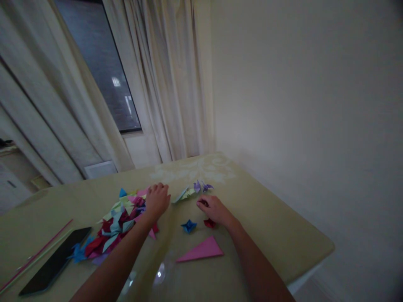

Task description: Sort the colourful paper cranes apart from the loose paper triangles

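My left hand is at the right side of a heap of colourful folded paper cranes. Its fingers are bent and a little apart, with nothing visible in them. My right hand is curled, thumb and forefinger close together; whatever they may hold is hidden. Just under its wrist lies a small red folded paper piece, with a blue folded paper piece to its left. Closer to me rests a pink folded paper triangle. Beyond my right hand is a short row of pale green and purple paper cranes.
A dark flat phone-like slab lies on the left of the table, beside thin pink and green sticks. A wall borders the table's right side. Curtains and a dark window are behind it.
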A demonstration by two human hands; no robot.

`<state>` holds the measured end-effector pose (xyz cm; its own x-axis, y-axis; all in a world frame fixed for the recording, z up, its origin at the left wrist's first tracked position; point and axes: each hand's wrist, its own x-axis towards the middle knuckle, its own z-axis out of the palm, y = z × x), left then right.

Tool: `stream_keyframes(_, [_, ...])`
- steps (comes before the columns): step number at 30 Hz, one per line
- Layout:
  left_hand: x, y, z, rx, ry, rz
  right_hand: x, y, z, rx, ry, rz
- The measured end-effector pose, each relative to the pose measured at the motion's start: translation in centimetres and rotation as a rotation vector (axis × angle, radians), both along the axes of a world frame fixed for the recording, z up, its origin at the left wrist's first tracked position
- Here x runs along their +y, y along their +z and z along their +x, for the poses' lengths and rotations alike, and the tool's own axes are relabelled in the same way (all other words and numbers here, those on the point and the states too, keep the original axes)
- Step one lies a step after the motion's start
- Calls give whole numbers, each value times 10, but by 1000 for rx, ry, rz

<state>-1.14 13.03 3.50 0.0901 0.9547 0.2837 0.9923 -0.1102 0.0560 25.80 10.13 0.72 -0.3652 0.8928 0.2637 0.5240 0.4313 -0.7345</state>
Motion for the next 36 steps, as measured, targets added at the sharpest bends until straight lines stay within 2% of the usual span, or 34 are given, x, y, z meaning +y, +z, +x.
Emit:
stream_keyframes(2, [-5,4,-27,-11,102,-8,-3,3,-3,0,37,-11])
stream_keyframes(5, [-12,11,-61,-67,133,-63,-9,8,-10,-16,133,7])
stream_keyframes(7, [-15,17,-72,-126,112,-67,-11,11,-13,-20,161,36])
stream_keyframes(9, [-18,25,-72,-200,79,-34,-12,12,-15,1,137,70])
stream_keyframes(11, [-21,33,-60,-282,26,-7,-11,12,-17,65,104,99])
stream_keyframes(13, [-27,40,-39,-496,-110,-11,-9,12,-19,192,81,93])
stream_keyframes(16, [-39,46,0,-965,-390,-63,-6,12,-21,490,77,-11])
stream_keyframes(18, [-48,48,22,-1128,-481,-88,-6,13,-20,666,132,-127])
stream_keyframes(22, [-56,49,46,-1170,-504,-64,-10,18,-12,756,283,-307])
stream_keyframes(27, [-51,37,45,-1094,-476,-50,-12,20,-12,788,319,-322])
stream_keyframes(29, [-42,26,40,-910,-413,-69,-8,20,-10,770,206,-219])
stream_keyframes(31, [-32,12,34,-668,-307,-82,-3,20,-2,667,-22,-43])
stream_keyframes(34, [-18,-8,29,-457,-171,-87,3,19,17,310,-409,228])
stream_keyframes(36, [-11,-19,28,-414,-125,-100,5,15,31,57,-595,305])
